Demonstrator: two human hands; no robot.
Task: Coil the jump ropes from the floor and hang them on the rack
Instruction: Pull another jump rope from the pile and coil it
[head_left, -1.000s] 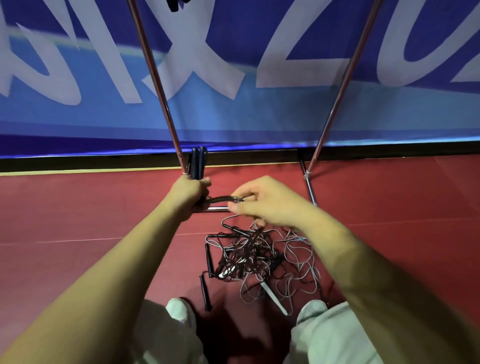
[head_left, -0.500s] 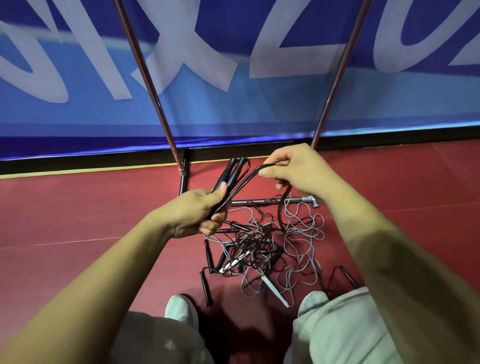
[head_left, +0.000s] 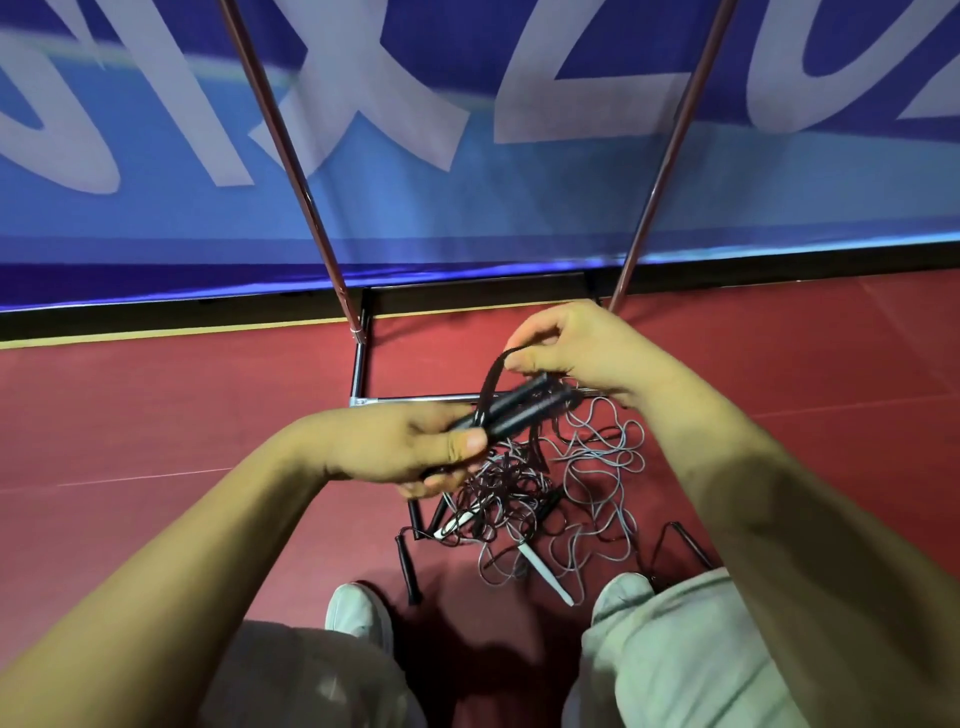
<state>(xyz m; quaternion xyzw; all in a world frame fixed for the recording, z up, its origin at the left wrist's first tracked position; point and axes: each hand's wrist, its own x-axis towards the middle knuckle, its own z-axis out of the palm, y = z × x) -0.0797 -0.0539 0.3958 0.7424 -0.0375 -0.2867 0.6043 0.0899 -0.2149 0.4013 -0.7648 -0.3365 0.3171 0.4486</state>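
Down over the red floor (head_left: 156, 415), both hands are busy in front of the rack (head_left: 291, 171). The left hand (head_left: 410, 447) is curled tight round a pair of black handles (head_left: 524, 405), thumb clamped on top, the handles lying side by side and pointing up to the right. The right hand (head_left: 576, 348), just above and beyond, pinches a dark rope loop (head_left: 491, 379) between thumb and fingertips, and that loop arcs down to the handles near the left thumb. The handles are blurred, so I cannot tell where rope joins handle.

Below the hands, the tangle of jump ropes (head_left: 545, 493) sprawls on the floor, dark cords knotted in with pale grey ones. A white handle (head_left: 545, 571) pokes toward the right shoe (head_left: 621, 592), and a black floor handle (head_left: 408, 571) lies beside the left shoe (head_left: 358, 613).

The rack's right pole (head_left: 670, 156) slants up against the blue banner (head_left: 467, 197). Its chrome base bar (head_left: 415, 399) lies flat on the floor just behind the left hand.
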